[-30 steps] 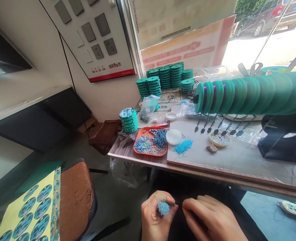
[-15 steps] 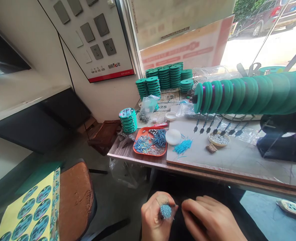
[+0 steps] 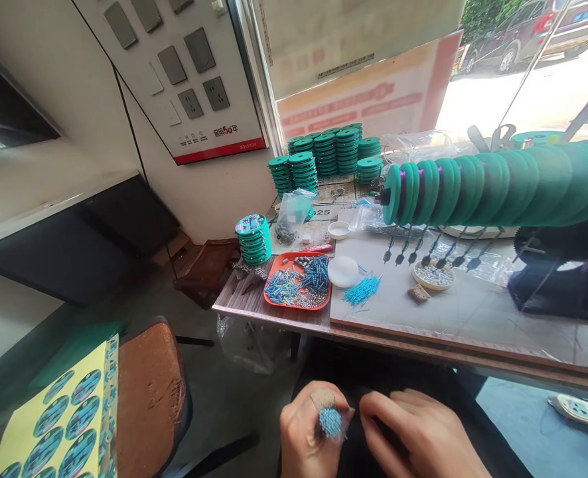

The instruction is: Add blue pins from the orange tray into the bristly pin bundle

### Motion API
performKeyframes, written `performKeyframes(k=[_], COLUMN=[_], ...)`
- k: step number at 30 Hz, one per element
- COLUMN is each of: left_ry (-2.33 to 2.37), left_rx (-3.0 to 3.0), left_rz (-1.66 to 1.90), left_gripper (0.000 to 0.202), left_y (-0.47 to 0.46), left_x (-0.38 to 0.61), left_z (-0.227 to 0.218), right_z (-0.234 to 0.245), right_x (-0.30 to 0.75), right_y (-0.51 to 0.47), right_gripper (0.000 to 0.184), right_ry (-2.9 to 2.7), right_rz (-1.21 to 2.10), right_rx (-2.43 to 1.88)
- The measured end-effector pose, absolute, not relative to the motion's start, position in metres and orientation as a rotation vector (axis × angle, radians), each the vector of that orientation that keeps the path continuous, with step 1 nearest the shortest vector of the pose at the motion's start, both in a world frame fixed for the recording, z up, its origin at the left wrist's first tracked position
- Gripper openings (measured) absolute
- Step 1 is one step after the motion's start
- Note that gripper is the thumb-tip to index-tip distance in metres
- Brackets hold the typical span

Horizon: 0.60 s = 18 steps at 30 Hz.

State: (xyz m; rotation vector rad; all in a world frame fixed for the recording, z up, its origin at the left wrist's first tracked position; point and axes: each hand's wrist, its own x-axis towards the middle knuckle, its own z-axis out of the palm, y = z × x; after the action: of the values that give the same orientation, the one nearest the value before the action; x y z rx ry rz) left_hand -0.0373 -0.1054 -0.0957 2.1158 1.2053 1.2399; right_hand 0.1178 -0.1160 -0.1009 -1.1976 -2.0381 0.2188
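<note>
My left hand is wrapped round a tight bundle of thin blue pieces, whose ends face up at me. A bit of clear film seems to surround the bundle, and a tan patch covers a spot near the thumb. Close by on the right, my right hand is curled with its fingers closed; whatever they may hold is hidden. Both hands are over my dark-clothed lap, below the table's front edge. On the table beyond lie a loose pile of thin blue pieces and an orange tray of small parts.
A row of green spools on a rod spans the right, with line ends hanging down. Stacked green spools stand at the back. A dish of pale beads rests on the board. At left is a brown chair with a sticker sheet.
Almost nothing differs. My right hand has shifted very slightly left toward my left hand, which still grips the bundle. The whole view has drifted a little.
</note>
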Motion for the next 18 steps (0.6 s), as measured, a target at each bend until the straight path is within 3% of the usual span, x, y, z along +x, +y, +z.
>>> performKeyframes(k=[18], left_ry=[1.207], left_rx=[2.105], left_rz=[1.280], left_gripper=[0.018], left_y=[-0.1038], left_x=[-0.0350], left_z=[-0.0929], right_z=[-0.0983], right_x=[0.1182], right_y=[-0.1147], right_gripper=[0.020], right_ry=[-2.025], right_rz=[0.241], right_rx=[-1.204])
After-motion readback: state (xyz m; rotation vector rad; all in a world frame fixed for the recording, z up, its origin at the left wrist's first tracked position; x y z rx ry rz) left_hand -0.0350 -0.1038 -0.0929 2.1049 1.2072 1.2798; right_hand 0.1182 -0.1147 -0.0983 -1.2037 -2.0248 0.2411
